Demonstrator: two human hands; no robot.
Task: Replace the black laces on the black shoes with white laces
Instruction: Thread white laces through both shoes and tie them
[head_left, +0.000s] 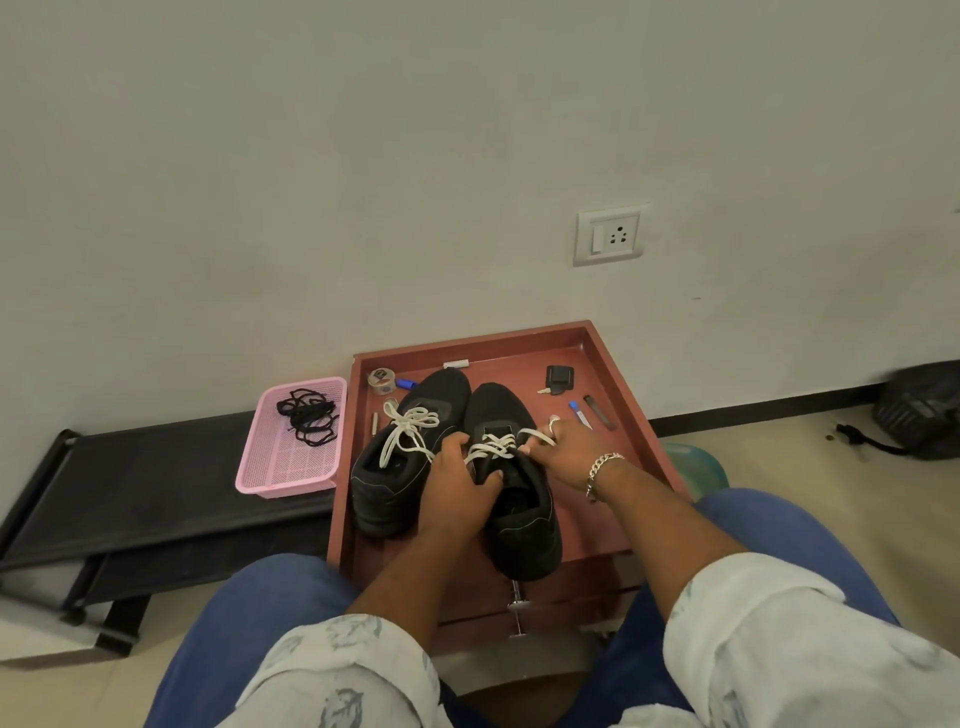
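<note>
We see a roll of tape (381, 379), a key (557, 380) and a blue pen (579, 413) on the red tray (618, 374). A wall socket (611, 235) sits above.

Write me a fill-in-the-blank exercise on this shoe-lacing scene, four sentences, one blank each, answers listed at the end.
1. The removed black laces lie in a ____ basket.
2. The white lace on the left shoe is already tied in a ____.
3. The right hand pinches the white lace of the right shoe, and a silver ____ circles that wrist.
4. The left hand holds the right shoe, which rests on a reddish ____ tray.

Answers: pink; bow; bracelet; brown
</note>
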